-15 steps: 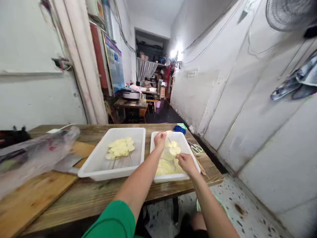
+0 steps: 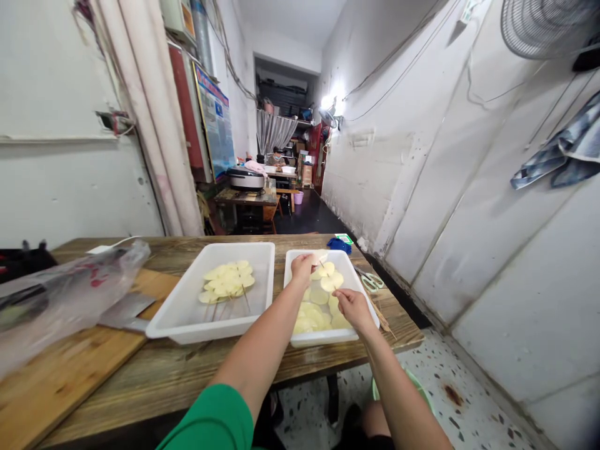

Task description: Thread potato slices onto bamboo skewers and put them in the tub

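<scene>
Two white plastic trays stand side by side on a wooden table. The left tray (image 2: pixel 262 250) holds potato slices threaded on skewers (image 2: pixel 227 280). Loose potato slices (image 2: pixel 313 317) lie in the right tray (image 2: pixel 347 267). My left hand (image 2: pixel 302 267) hovers over the right tray's far end, closed on a potato slice (image 2: pixel 324 270) at the tip of a thin skewer. My right hand (image 2: pixel 352 309) is pinched on the skewer's lower end, above the loose slices.
A cleaver (image 2: pixel 125 310) lies on a wooden cutting board (image 2: pixel 60 369) at the left, beside a crumpled plastic bag (image 2: pixel 60 294). Scissors (image 2: pixel 372 281) and spare skewers (image 2: pixel 380 316) lie right of the trays, near the table edge. The white wall runs close along the right.
My left hand has dropped slightly with the slice, nearer the tray. The plastic bag at the left has settled.
</scene>
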`<state>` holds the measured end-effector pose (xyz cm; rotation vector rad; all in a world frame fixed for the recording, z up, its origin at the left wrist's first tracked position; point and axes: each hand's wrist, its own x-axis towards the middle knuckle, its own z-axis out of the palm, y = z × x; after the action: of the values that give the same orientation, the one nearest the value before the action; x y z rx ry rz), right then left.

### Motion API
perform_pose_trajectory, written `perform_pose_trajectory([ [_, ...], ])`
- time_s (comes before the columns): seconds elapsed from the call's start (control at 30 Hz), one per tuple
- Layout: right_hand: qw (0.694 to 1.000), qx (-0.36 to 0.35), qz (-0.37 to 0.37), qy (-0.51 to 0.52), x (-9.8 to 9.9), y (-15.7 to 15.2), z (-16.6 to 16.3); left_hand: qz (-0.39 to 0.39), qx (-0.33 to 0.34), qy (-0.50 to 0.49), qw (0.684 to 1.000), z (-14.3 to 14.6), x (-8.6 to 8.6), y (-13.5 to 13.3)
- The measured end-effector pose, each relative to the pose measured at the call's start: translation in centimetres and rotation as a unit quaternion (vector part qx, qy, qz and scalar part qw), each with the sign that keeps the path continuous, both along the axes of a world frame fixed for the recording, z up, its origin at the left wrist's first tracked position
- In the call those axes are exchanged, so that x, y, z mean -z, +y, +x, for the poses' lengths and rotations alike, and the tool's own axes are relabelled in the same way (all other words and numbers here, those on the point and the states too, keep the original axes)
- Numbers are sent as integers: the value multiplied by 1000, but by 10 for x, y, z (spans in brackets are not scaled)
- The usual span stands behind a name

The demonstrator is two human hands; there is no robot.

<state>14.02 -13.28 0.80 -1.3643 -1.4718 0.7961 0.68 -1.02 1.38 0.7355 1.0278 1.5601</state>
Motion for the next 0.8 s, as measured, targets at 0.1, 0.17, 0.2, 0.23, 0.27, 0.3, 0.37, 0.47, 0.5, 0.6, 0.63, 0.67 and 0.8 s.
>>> perform_pose_trajectory([
  [0.1,1000,-1,2,3,1,1,0,-17,34,-62,997,-2,-4,-1],
  [0.17,1000,2,3,6,3,2,1,-27,46,-78,996,-3,-6,-1],
  [0.2,1000,4,3,8,4,2,1,-36,51,-82,995,-3,-7,-1],
  [0.23,1000,5,3,10,4,2,2,-47,57,-86,993,-4,-7,0],
  [0.27,1000,6,3,13,4,3,2,-59,63,-93,992,-4,-7,1],
  [0.3,1000,4,2,14,4,2,2,-69,66,-101,990,-4,-7,1],
  [0.37,1000,-6,0,9,2,1,2,-79,64,-117,988,-5,-6,4],
  [0.47,1000,-24,0,-1,-2,-1,0,-66,63,-132,987,-8,-2,8],
  [0.5,1000,-26,1,-2,-3,-2,-1,-61,66,-135,987,-9,-2,9],
  [0.6,1000,-31,2,0,-6,-4,-2,-60,84,-147,984,-11,0,13],
  [0.63,999,-33,2,-2,-6,-4,-2,-63,89,-149,983,-11,0,14],
  [0.67,999,-36,2,-4,-6,-4,-2,-65,93,-150,982,-12,0,15],
  [0.8,999,-49,3,-14,-6,-4,-1,-70,103,-152,981,-13,1,20],
])
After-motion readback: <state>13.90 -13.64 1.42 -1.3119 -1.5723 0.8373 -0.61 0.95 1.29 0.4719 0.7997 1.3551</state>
